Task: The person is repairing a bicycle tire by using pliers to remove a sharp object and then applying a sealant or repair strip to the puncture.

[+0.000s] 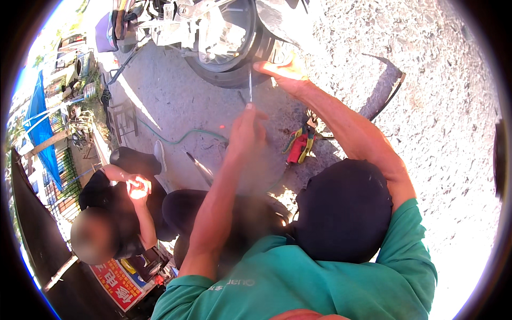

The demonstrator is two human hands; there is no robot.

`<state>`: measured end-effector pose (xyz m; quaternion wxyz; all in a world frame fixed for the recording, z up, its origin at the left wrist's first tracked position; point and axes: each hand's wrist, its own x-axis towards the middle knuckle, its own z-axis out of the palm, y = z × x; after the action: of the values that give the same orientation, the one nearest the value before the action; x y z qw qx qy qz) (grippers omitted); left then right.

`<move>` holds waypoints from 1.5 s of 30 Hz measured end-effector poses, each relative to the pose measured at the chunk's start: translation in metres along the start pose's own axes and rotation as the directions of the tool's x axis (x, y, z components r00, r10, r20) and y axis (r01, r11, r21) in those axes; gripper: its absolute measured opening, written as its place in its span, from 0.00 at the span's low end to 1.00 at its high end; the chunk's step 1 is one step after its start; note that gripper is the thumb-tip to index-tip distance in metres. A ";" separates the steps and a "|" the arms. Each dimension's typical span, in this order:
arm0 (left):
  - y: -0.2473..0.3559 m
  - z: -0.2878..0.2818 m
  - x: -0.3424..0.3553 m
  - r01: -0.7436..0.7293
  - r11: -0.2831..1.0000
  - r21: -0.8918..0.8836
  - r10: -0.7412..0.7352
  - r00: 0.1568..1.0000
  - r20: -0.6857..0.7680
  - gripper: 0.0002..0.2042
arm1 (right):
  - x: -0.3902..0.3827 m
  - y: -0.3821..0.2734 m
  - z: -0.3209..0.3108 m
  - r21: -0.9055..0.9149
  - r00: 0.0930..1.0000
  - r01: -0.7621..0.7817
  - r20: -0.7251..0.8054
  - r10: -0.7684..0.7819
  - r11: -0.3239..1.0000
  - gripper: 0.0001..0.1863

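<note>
My left hand [248,129] is closed around the lower end of a slim metal rod [250,85], whose upper end meets the tyre. Whether the rod is a screwdriver or a lever I cannot tell. Up and to the right, my right hand [289,73] grips the side of the black tyre [226,79], its thumb stretched across the rubber toward the rod and its other fingers mostly hidden. The tyre is on a wheel [226,32] of a vehicle, partly cut off at the top. A haze blurs the area by my left forearm.
Pliers [300,146] with red and yellow-green handles lie below my right forearm. A green cord [186,133] crosses the ground left of my left hand, near a metal bar [200,166]. Another person [125,197] sits at left, hands together. A large black rounded shape [344,208] lies between my arms.
</note>
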<state>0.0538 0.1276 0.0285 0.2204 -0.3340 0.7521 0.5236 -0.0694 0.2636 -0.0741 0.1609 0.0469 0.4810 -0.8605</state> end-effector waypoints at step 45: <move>-0.121 0.072 -0.029 -0.360 0.577 0.733 0.379 0.913 0.150 0.37 | -0.004 -0.019 -0.008 0.082 0.995 0.009 0.095 -0.017 0.997 0.18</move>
<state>0.1611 0.1749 -0.0550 0.2149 -0.0556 0.9546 0.1988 -0.0727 0.2802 -0.0621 0.1760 0.0091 0.4378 -0.8816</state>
